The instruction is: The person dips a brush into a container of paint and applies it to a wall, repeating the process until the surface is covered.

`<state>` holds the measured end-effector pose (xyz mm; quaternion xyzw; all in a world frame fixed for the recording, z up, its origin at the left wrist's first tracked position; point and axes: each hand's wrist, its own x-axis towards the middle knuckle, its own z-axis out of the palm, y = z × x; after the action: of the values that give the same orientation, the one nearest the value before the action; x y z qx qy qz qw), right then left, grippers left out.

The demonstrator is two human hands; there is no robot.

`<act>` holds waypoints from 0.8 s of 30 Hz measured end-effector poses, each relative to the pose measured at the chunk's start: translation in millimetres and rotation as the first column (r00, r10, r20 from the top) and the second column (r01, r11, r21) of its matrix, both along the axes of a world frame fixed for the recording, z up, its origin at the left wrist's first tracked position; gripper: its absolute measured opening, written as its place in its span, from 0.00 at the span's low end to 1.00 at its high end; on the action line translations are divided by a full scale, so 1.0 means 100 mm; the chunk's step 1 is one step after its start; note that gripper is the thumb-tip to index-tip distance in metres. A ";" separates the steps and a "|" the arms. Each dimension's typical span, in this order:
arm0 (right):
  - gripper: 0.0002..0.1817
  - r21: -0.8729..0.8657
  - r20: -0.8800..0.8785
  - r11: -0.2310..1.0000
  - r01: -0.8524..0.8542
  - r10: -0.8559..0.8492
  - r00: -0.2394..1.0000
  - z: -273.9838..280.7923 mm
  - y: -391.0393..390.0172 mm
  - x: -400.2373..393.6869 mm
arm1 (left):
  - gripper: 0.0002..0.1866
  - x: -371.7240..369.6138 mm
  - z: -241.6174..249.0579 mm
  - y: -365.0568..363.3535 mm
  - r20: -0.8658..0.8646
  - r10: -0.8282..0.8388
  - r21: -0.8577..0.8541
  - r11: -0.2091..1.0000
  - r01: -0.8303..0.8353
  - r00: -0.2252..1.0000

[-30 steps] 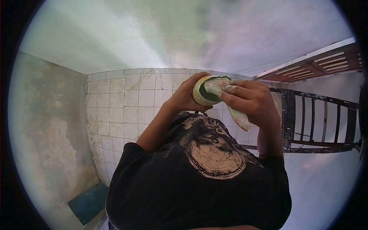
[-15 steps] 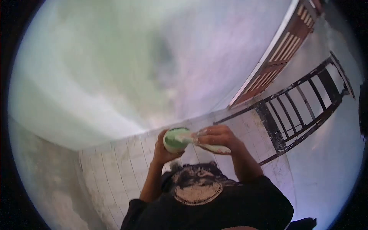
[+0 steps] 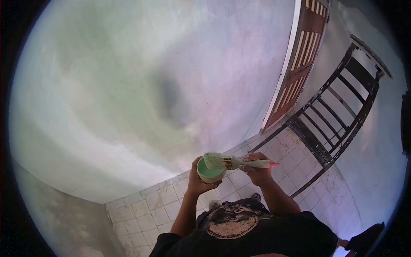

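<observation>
In front of my chest, my left hand [image 3: 198, 183] is wrapped round a small cup of green paint [image 3: 209, 174], its open top facing up. My right hand [image 3: 258, 168] grips the handle of a wide paintbrush [image 3: 227, 162], fingers closed around it. The bristles, coated in pale green, lie over the cup's far rim and cover part of the opening. White and green paint smears mark the fingers of my right hand.
A wall [image 3: 128, 85] with patchy green and whitish paint rises ahead. To the right stand a brown slatted shutter [image 3: 299, 64] and a dark, paint-spotted wooden frame with slats [image 3: 332, 115]. White floor tiles [image 3: 162, 210] lie below.
The brush has come up out of the cup and turned, so its bristles now rest level over the rim. The view has shifted, with both hands appearing lower and further right.
</observation>
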<state>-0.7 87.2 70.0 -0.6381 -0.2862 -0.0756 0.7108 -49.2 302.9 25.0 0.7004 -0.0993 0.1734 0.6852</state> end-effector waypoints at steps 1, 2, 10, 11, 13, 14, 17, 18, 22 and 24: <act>0.18 0.016 0.005 1.000 0.013 -0.013 1.000 0.01 0.02 -0.02 | 0.53 0.01 0.00 0.00 0.012 0.001 -0.003 1.000 0.000 1.000; 0.16 0.096 -0.073 0.995 -0.011 0.018 0.997 0.04 0.05 -0.05 | 0.54 0.02 0.00 0.00 0.006 -0.010 -0.001 1.000 0.010 1.000; 0.15 0.195 -0.258 0.981 0.008 0.044 0.965 -0.13 0.15 -0.04 | 0.54 0.04 0.01 -0.01 -0.039 -0.076 -0.027 0.997 0.074 0.996; 0.16 0.240 -0.242 0.971 -0.005 0.065 0.968 -0.13 0.17 -0.04 | 0.55 0.04 0.03 -0.01 -0.037 -0.056 0.005 0.998 0.056 0.998; 0.16 0.281 -0.240 0.959 -0.024 0.094 0.966 -0.12 0.20 -0.04 | 0.55 0.07 -0.01 0.03 -0.050 -0.025 0.033 0.999 0.027 0.998; 0.16 0.359 -0.272 0.933 -0.008 0.113 0.956 -0.10 0.21 -0.04 | 0.55 0.14 -0.09 0.08 -0.021 -0.012 0.096 0.995 0.014 1.000; 0.19 0.427 -0.278 0.903 0.044 0.085 0.957 -0.10 0.24 0.00 | 0.53 0.08 0.06 0.08 0.009 0.053 0.179 0.982 -0.054 0.999; 0.20 0.429 -0.257 0.902 0.044 0.075 0.964 -0.08 0.24 0.04 | 0.52 0.10 0.05 0.08 0.021 0.050 0.157 0.986 -0.053 0.998; 0.20 0.459 -0.162 0.886 0.065 0.011 0.987 0.06 0.18 0.16 | 0.51 0.14 0.14 0.08 0.035 0.026 0.140 0.990 -0.031 0.999; 0.20 0.500 -0.177 0.865 0.040 0.057 0.983 0.21 0.18 0.18 | 0.50 0.13 0.19 0.07 0.000 0.043 0.145 0.989 -0.042 0.999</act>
<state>17.5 105.2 90.8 -0.4345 -0.1921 -0.0844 0.8759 -35.9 310.3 44.5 0.7504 -0.0956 0.1794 0.6289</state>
